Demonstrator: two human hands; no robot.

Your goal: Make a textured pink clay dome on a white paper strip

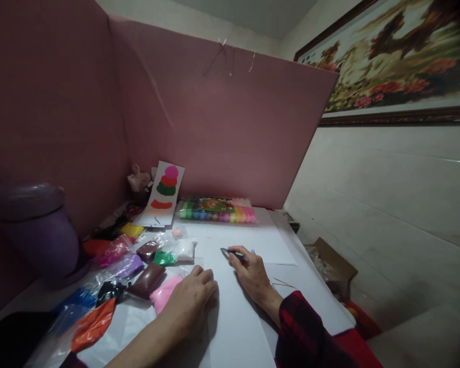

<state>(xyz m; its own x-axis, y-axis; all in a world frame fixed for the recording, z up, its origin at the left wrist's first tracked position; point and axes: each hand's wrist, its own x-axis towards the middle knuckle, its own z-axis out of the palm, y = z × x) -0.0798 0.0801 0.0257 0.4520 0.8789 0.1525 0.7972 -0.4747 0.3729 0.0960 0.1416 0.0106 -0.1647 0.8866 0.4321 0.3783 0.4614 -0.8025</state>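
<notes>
White paper (235,317) lies on the table in front of me. My right hand (251,271) is closed around a dark, slim pointed tool (233,253), its tip directed left above the paper. At the paper's left part rests my left hand (195,299), fingers curled downward; whatever may be under them is hidden. Beside that hand is a bag of pink clay (164,294), with a brown bag (148,281) just beyond it. A card with pink, red and green shapes (166,186) leans upright at the back.
Several clay bags, including an orange one (94,325), cover the left side. A purple bin (46,235) stands far left. A pack of coloured clay (216,210) lies at the back, below a pink partition (214,117). Thin sticks (283,282) lie right of my right hand.
</notes>
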